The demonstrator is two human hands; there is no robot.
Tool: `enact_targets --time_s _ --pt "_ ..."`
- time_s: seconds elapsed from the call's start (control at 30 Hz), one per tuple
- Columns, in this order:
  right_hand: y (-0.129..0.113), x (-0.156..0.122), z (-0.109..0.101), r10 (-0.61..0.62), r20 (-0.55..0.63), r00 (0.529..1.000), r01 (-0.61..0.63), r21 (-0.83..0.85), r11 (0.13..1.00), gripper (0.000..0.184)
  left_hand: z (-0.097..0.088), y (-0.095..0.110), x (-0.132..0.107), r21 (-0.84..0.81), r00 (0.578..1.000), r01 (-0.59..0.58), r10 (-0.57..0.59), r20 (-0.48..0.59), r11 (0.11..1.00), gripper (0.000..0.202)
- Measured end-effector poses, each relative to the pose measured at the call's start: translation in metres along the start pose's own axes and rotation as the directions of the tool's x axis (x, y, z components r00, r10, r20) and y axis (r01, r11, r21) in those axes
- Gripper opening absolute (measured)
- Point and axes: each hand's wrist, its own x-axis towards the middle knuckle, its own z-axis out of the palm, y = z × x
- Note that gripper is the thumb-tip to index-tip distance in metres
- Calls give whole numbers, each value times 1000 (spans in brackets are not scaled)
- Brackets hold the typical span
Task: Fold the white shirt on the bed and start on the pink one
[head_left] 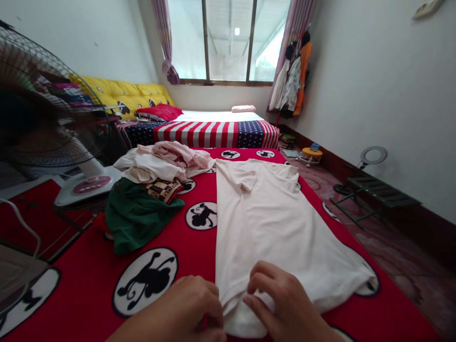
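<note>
A white T-shirt (278, 228) lies spread on the red bed cover, its collar end away from me. Its left side is folded inward lengthwise, with a sleeve lying on top. At the near left corner of the hem, my left hand (195, 304) has its fingers curled closed on the fabric edge; its fingertips are partly hidden. A little to the right, my right hand (285, 299) bends its fingers and thumb together on the cloth close to the hem. The shirt's right side stays flat, reaching toward the bed's right edge.
Left of the shirt is a pile of pink and white clothes (167, 159) with a green garment (138, 213). A fan (89, 175) stands at the left. Another bed (206, 133) is under the window. A folding stool (377, 190) and ring light (373, 156) stand right.
</note>
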Motion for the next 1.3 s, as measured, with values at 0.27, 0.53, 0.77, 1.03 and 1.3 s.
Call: enact_targets --time_s 0.27,0.53,0.77,1.03,1.3 --pt "12 30 -11 -114 228 967 133 -71 989 16 -46 -35 121 303 919 84 44 -393 949 37" --pt "38 66 -48 4 59 998 -10 100 995 14 -47 -76 244 268 806 375 -169 -567 887 71" --pt "102 170 -79 24 -182 983 -2 122 992 13 -27 -98 257 241 763 397 -173 -623 886 73" --pt "170 364 -69 196 -318 928 -167 114 979 17 -23 -103 262 172 754 382 -198 -627 908 75" --pt "172 429 -41 261 -285 922 -261 40 965 22 -31 -95 252 46 788 326 -244 -566 944 76"
